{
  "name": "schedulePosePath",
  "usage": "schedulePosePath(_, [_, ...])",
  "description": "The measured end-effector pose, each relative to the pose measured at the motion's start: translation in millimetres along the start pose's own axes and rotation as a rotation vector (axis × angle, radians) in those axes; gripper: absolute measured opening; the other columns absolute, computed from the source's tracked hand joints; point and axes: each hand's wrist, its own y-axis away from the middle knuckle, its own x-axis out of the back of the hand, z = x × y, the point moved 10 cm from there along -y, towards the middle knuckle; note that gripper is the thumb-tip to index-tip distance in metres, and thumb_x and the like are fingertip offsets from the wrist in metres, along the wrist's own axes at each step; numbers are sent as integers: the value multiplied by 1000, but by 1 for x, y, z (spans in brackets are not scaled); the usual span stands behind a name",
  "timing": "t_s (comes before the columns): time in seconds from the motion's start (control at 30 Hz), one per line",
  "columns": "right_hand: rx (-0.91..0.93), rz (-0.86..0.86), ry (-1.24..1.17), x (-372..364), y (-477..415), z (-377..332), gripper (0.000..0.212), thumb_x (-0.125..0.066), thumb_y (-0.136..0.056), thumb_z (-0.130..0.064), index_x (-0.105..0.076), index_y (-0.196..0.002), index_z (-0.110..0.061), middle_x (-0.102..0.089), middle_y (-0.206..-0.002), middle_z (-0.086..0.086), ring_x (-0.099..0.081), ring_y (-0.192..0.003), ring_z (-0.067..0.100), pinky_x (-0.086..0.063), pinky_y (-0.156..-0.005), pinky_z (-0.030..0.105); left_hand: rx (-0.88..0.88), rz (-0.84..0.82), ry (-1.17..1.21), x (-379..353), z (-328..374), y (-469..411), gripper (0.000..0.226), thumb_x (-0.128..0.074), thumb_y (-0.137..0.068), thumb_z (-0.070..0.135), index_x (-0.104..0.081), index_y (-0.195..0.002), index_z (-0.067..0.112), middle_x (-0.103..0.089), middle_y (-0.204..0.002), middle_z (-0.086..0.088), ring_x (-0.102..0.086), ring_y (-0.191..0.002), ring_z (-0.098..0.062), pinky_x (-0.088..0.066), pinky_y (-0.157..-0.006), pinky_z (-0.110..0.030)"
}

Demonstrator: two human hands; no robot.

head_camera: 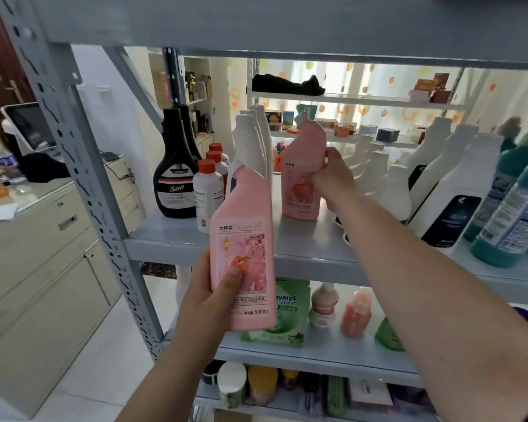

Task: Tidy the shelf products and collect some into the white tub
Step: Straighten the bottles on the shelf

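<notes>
- Head view: a pink plastic bottle with an angled white cap (244,254) is held up in front of the grey metal shelf (302,254), the left hand (214,296) wrapped round its lower half, thumb on the label.
- A second pink plastic bottle (301,181) stands on that shelf; the right hand (336,175) grips its right side.
- Tall white bottles (250,147) stand just behind.
- A black kitchen-cleaner bottle (176,184) and small red-capped white bottles (208,193) stand further left.
</notes>
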Motion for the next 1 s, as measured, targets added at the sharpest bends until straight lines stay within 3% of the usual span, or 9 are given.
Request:
schedulePosePath(0.17, [42,4,99,2,-10,-7,53,-43,-96,1,-43,-146,-17,-62,-127,10,-62,-112,31,-56,-83,41,7,-23,32,-2,-1,-1,36,-69,-75,61,-62,-111,57,-75,-111,0,-76,-95,-23,-63,-77,-49])
schedulePosePath(0.33, [20,-7,119,3,-18,0,59,-49,-94,3,-41,-148,-19,-66,-125,13,-64,-112,33,-55,-80,39,-14,-40,21,-5,4,5,33,-66,-81,53,-61,-114,52,-75,-110,8,-75,-96,-19,-63,-74,-43])
schedulePosePath(0.47, [-2,-26,108,3,-14,1,67,-44,-94,4,-31,-154,-23,-67,-123,14,-65,-111,33,-48,-72,36,6,-56,38,-9,3,11,45,-68,-75,64,-60,-118,52,-74,-114,4,-74,-100,-21,-62,-81,-51])
schedulePosePath(0.6, [-54,-23,112,7,17,-4,74,-47,-101,-4,-12,-163,-26,-56,-144,9,-59,-124,31,-46,-78,35,4,-45,21,-12,5,18,33,-67,-79,63,-60,-111,58,-74,-110,9,-75,-96,-16,-63,-77,-43])
schedulePosePath(0.67, [9,-10,-13,10,50,-13,70,-50,-101,-5,-20,-160,-26,-55,-145,4,-58,-127,26,-50,-87,35,-5,-44,-6,-13,6,22,33,-65,-81,63,-58,-113,57,-74,-109,11,-75,-95,-15,-64,-75,-36])
schedulePosePath(0.77, [91,-76,-170,5,110,-4,49,-53,-104,-15,-41,-149,-31,-63,-132,-10,-62,-118,15,-50,-100,37,18,-28,-61,-16,8,33,34,-58,-88,54,-56,-122,48,-73,-107,15,-74,-94,-10,-60,-71,-24])
schedulePosePath(0.87, [18,-291,-353,-17,166,25,23,-54,-106,-32,-64,-126,-29,-74,-111,-12,-70,-102,9,-59,-89,31,130,15,-128,-18,-3,45,27,-42,-99,56,-58,-120,50,-75,-105,11,-74,-91,-11,-59,-68,-26])
schedulePosePath(0.93, [-156,-456,-642,-35,205,44,24,-53,-103,-37,-71,-110,-24,-79,-98,-4,-74,-91,14,-61,-79,29,318,22,41,-29,-21,58,27,-47,-101,52,-66,-114,38,-76,-103,-3,-74,-82,-20,-58,-63,-35])
schedulePosePath(1.0, [-333,-568,-878,-53,237,64,33,-56,-95,-48,-71,-107,-21,-78,-104,4,-74,-102,23,-58,-91,41,547,0,372,-53,-35,79,34,-57,-92,46,-71,-102,17,-75,-85,-9,-71,-65,-23,-56,-57,-33])
